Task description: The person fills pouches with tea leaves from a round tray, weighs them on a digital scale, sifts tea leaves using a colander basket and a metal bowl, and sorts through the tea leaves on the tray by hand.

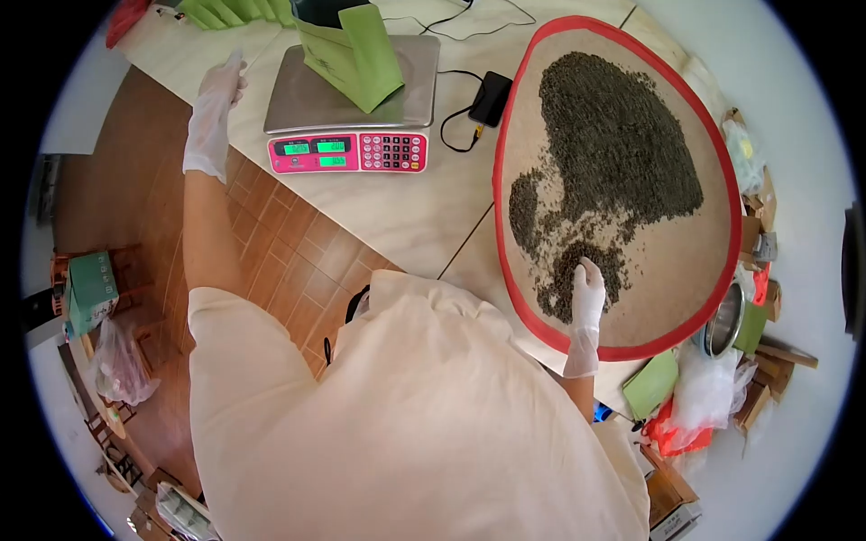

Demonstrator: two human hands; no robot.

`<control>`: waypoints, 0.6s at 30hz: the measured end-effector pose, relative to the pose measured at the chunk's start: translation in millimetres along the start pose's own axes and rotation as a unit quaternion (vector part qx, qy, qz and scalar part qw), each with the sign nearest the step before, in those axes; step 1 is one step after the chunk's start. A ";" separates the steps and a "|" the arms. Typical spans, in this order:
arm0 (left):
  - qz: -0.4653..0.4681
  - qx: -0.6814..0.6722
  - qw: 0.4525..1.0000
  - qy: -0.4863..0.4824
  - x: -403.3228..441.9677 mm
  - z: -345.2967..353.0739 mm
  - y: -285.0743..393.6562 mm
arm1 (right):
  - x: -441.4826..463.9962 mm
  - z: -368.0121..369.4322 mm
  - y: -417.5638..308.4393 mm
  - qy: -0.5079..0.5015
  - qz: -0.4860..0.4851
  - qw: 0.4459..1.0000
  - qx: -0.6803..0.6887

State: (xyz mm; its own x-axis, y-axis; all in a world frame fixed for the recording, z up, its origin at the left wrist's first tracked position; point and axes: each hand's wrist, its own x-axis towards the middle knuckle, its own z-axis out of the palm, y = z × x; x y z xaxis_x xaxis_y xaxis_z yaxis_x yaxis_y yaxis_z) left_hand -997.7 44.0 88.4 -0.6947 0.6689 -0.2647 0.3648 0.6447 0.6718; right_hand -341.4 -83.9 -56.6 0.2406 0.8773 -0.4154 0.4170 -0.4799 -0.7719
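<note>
My left hand (221,86), in a white glove, is at the table edge left of the scale, its fingers curled together; whether anything is in them is too small to tell. On the steel pan of the pink scale (347,153) stands an open green bag (352,63). My right hand (588,293), gloved too, rests at the near pile of dark loose leaves (613,140), fingers close together; what they hold, if anything, is hidden. The leaves lie on a round tan mat (667,270) with a red rim.
A black phone-like device (490,99) with a cable lies between scale and mat. More green bags (230,13) are at the top left. Right of the mat are a metal bowl (724,322), plastic bags (708,388) and boxes. A green box (90,293) sits far left.
</note>
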 end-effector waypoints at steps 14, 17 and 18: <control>-0.109 -0.094 0.971 -0.190 -30.1 98.7 -187.9 | -11.0 -6.9 124.0 0.174 -0.007 0.983 -0.062; -0.164 0.057 0.962 -0.212 -91.6 142.2 -183.0 | -16.1 -24.0 127.9 0.235 0.046 0.958 -0.158; -0.145 0.050 0.956 -0.249 -110.1 152.4 -185.3 | -16.2 -29.2 141.7 0.208 0.075 0.953 -0.208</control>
State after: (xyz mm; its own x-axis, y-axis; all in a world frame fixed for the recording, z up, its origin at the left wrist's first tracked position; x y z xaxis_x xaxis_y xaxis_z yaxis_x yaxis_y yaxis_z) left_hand -894.3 -92.7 -112.4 -0.4041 0.5330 -0.7434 0.2760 0.8459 0.4564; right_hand -260.6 -166.5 -145.1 0.6163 0.7584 -0.2123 0.6407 -0.6395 -0.4249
